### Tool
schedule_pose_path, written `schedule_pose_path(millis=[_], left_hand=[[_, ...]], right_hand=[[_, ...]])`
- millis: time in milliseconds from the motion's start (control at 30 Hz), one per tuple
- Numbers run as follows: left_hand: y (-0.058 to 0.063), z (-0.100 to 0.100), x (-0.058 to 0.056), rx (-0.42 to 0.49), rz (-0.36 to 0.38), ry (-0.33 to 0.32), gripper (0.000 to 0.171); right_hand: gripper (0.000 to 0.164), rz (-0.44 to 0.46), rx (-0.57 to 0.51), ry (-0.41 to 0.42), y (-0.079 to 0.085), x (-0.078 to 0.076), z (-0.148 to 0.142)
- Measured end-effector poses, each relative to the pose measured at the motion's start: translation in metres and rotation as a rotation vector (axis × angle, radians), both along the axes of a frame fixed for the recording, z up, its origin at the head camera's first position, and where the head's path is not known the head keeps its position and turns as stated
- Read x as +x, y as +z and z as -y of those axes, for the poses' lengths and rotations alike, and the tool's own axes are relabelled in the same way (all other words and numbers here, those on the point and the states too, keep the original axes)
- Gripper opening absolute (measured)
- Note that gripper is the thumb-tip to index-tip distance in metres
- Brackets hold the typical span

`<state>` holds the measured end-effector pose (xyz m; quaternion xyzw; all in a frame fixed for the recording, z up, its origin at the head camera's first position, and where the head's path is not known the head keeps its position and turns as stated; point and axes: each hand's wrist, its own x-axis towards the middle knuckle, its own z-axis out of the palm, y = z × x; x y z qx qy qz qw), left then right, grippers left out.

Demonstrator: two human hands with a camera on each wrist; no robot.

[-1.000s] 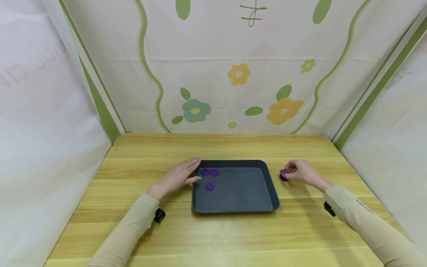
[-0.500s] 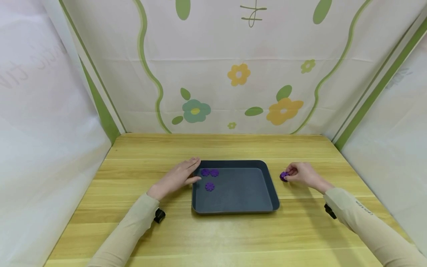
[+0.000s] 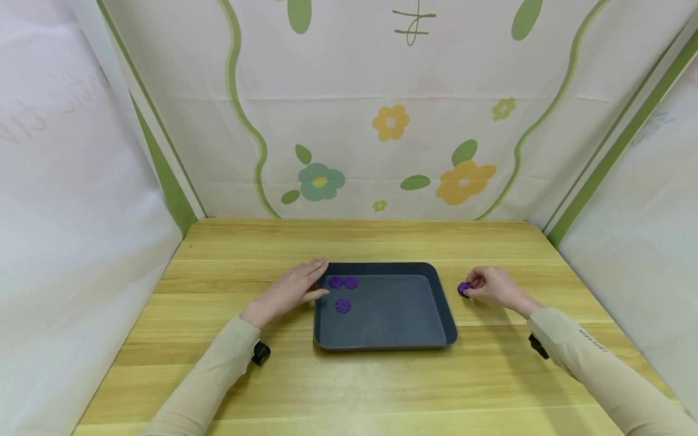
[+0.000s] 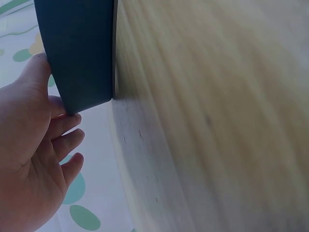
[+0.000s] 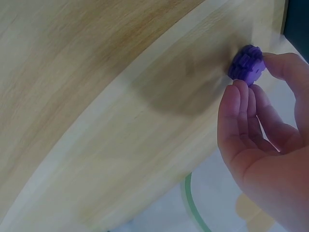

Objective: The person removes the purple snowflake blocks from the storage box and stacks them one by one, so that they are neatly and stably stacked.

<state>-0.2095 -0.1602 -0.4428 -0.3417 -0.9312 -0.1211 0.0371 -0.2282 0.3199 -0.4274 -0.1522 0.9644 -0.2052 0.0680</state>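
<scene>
My right hand (image 3: 495, 287) pinches a small stack of purple snowflake discs (image 5: 247, 65) between thumb and fingertips, just right of the tray. In the right wrist view the stack shows notched edges and sits close over the wood; the fingertips partly cover it. At the far left corner of the dark grey tray (image 3: 392, 315), my left hand (image 3: 291, 286) rests on the rim with its fingers extended and thumb reaching over the edge. Inside the tray lie a purple disc (image 3: 335, 282), a second disc (image 3: 351, 283) beside it and a third disc (image 3: 343, 306) nearer me.
The wooden table (image 3: 382, 387) carries the tray near its middle. A white fabric backdrop (image 3: 349, 72) with printed flowers rises at the table's back edge, and white side panels (image 3: 71, 242) flank it. A dark wrist device (image 3: 261, 352) shows under the left sleeve.
My right hand has shifted slightly downward, and the purple discs under its fingertips, tilted apart earlier, now sit together. The left hand and tray have stayed in place.
</scene>
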Motion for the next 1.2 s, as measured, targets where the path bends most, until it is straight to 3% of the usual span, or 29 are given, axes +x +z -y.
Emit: schedule_pose_path(millis=[1200], left_hand=[[-0.0002, 0.0, -0.0002, 0.017, 0.002, -0.004, 0.068]], right_hand=[[0.022, -0.008, -0.008, 0.004, 0.007, 0.0016, -0.0011]])
